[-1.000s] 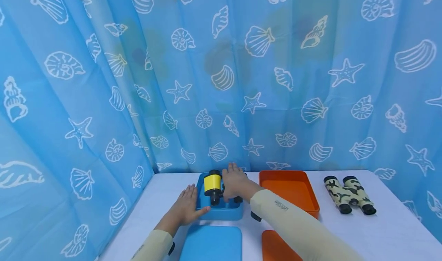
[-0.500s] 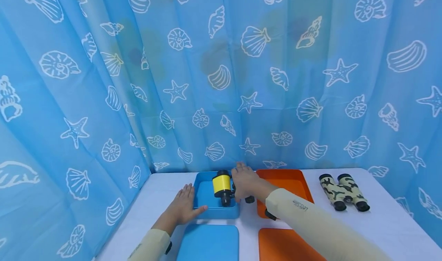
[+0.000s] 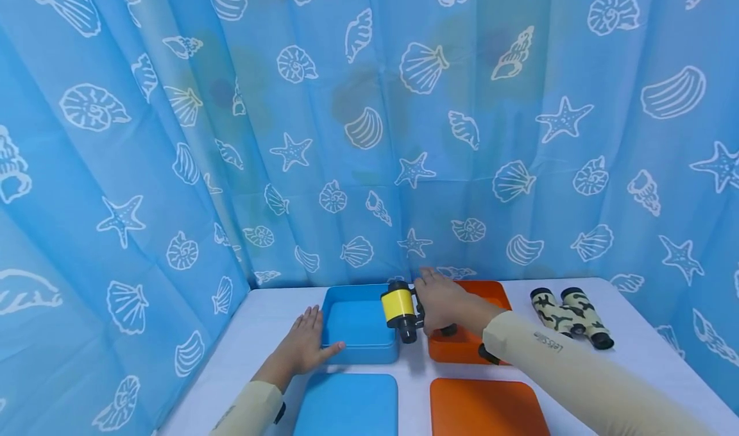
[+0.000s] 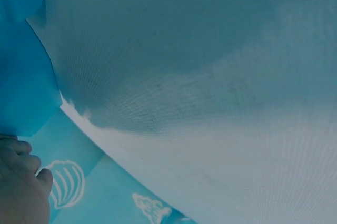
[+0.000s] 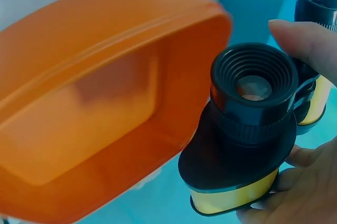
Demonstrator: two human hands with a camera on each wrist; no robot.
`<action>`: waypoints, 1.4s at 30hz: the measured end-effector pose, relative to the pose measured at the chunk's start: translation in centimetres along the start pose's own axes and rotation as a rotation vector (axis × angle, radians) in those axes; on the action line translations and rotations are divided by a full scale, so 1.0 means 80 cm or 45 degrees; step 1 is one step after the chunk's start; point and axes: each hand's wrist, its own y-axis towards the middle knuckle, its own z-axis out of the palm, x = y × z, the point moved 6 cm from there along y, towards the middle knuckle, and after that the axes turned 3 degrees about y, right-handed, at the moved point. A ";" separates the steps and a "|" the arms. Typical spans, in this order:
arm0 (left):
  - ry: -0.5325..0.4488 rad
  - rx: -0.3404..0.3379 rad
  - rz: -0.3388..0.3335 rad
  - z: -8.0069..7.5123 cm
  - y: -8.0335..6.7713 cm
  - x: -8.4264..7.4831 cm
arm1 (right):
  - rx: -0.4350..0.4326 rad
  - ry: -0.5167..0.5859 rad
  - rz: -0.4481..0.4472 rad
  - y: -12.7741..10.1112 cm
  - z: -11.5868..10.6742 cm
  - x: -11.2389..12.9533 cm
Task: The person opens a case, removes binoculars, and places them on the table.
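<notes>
My right hand (image 3: 443,301) grips yellow-and-black binoculars (image 3: 398,308) across their middle, thumb on the near side and fingers beneath, as the right wrist view shows. The binoculars hang over the gap between the blue box (image 3: 360,354) and the orange box (image 3: 462,354), one barrel at the blue box's right wall and the other over the orange box. In the right wrist view an eyepiece (image 5: 254,84) faces the camera. My left hand (image 3: 306,343) rests with fingers straight along the left side of the blue box, thumb at its front rim.
Camouflage binoculars (image 3: 571,314) lie on the white table (image 3: 629,359) at the right. A blue lid (image 3: 346,407) and an orange lid (image 3: 487,410) lie in front of their boxes. A shell-patterned blue curtain (image 3: 346,134) stands behind and to the left.
My right hand has carried the yellow-and-black binoculars rightward, from over the blue box to the gap beside the orange box. My left hand has stayed at the blue box.
</notes>
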 end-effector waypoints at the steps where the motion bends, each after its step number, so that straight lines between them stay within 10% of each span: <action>1: 0.001 -0.004 0.005 0.000 0.000 0.000 | -0.007 0.000 -0.004 -0.003 -0.001 -0.005; 42: -0.033 -0.025 0.033 -0.004 -0.005 -0.006 | -0.109 0.097 0.039 -0.125 0.001 -0.156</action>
